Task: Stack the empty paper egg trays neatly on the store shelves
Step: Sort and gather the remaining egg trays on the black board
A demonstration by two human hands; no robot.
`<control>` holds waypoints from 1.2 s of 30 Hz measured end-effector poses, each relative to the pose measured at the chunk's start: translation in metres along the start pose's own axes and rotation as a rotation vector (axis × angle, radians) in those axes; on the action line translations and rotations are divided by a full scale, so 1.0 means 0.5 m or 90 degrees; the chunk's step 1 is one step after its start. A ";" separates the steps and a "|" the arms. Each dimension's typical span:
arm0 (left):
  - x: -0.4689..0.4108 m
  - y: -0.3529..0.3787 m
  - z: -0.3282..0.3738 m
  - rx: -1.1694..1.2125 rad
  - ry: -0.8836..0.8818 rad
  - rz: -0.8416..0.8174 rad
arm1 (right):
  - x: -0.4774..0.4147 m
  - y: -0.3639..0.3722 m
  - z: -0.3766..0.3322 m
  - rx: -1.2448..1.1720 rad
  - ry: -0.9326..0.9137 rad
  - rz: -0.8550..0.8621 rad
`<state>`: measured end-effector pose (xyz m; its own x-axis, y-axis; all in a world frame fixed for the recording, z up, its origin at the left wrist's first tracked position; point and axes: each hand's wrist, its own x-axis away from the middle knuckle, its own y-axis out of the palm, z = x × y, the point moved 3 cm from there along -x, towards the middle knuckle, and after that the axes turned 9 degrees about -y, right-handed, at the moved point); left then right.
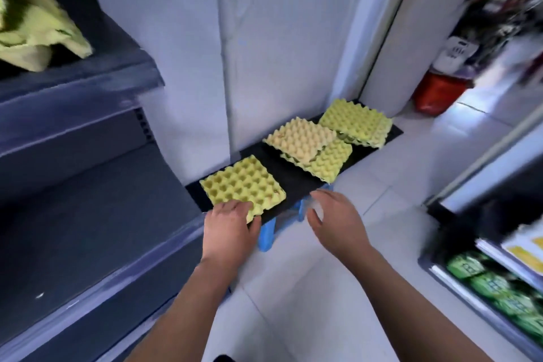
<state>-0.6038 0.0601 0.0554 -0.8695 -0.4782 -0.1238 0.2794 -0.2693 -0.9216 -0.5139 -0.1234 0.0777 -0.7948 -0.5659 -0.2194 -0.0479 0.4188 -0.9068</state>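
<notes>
A yellow-green egg tray [242, 184] lies cups-up at the near end of a black board [296, 182]. My left hand [230, 225] grips its near corner, fingers on top and thumb beside the edge. My right hand [335, 217] hovers open over the board's front edge and holds nothing. A small skewed pile of trays [308, 147], a paler one on top, sits mid-board. Another small pile of trays [357, 122] lies at the far end. More yellow trays [32, 23] sit blurred on the upper shelf at the top left.
Dark grey store shelves [88, 156] run along the left. The board rests on a blue stool [267, 236] by a white wall. A red container [437, 94] stands on the floor at the back right. Green packets [496, 288] fill a shelf at the right.
</notes>
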 end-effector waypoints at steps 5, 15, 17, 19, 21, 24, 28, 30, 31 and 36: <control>-0.141 0.098 0.120 0.022 0.028 -0.038 | -0.065 -0.031 0.165 0.013 0.081 0.006; -0.486 0.229 0.345 0.074 0.099 -0.082 | -0.303 -0.084 0.436 0.013 0.223 0.014; -0.558 0.254 0.387 0.074 0.114 -0.105 | -0.353 -0.089 0.490 0.005 0.253 0.011; -0.623 0.282 0.427 0.093 0.113 -0.133 | -0.397 -0.095 0.544 -0.004 0.282 0.009; -0.678 0.318 0.463 0.114 0.103 -0.162 | -0.434 -0.100 0.598 -0.011 0.307 0.010; -0.751 0.381 0.517 0.107 0.098 -0.192 | -0.488 -0.099 0.687 -0.020 0.335 0.006; -0.849 0.476 0.593 0.088 0.061 -0.221 | -0.567 -0.089 0.826 -0.037 0.344 -0.017; -0.898 0.527 0.631 0.091 0.028 -0.233 | -0.610 -0.085 0.901 -0.044 0.339 -0.029; -0.921 0.554 0.650 0.097 0.009 -0.236 | -0.632 -0.083 0.940 -0.050 0.338 -0.037; -1.031 0.683 0.724 0.110 -0.108 -0.268 | -0.737 -0.056 1.127 -0.094 0.343 -0.085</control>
<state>0.0871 -0.0879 -0.0624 -0.8471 -0.4232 0.3214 -0.0062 -0.5969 -0.8023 0.1209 -0.3268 -0.0190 -0.9702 -0.1954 0.1430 -0.2223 0.4847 -0.8459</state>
